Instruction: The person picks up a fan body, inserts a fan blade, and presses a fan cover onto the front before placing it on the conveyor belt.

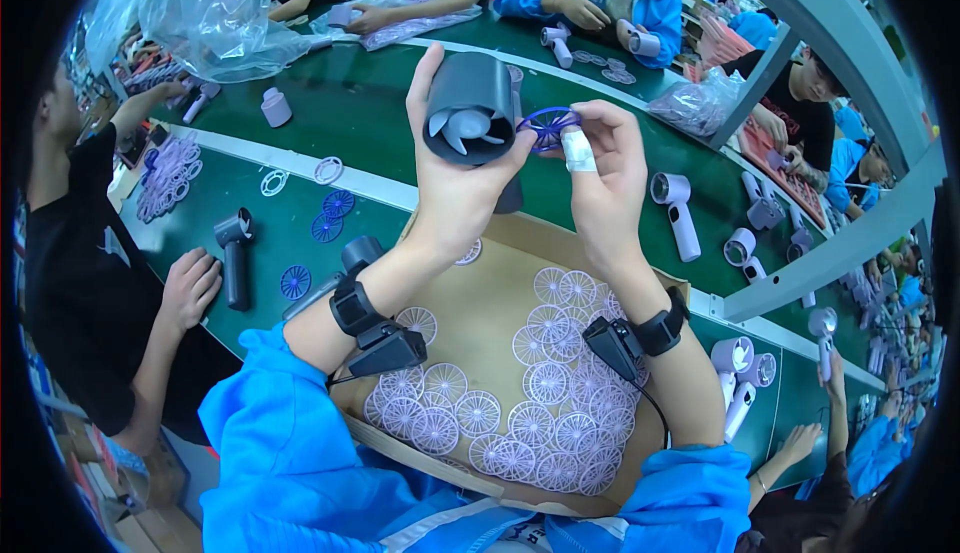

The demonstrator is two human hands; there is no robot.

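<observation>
My left hand (452, 198) is wrapped round a dark grey handheld fan (468, 78), whose open round head shows grey blades. Beside that opening, my right hand (610, 178) pinches a dark blue spoked fan grille (550, 129) between thumb and fingers. White tape covers the right thumb. The grille is close to the fan head and the left fingertips; whether it touches the fan I cannot tell. Under my forearms is a cardboard box (545, 238) with many pale purple spoked grilles (548, 383) piled in it.
Dark blue grilles (327, 227) and another dark fan (235, 253) lie on the green bench at left, near a co-worker's hand (190, 288). Pale fans (680, 215) lie at right. A grey metal frame (830, 243) crosses the right side. Other people work across the conveyor.
</observation>
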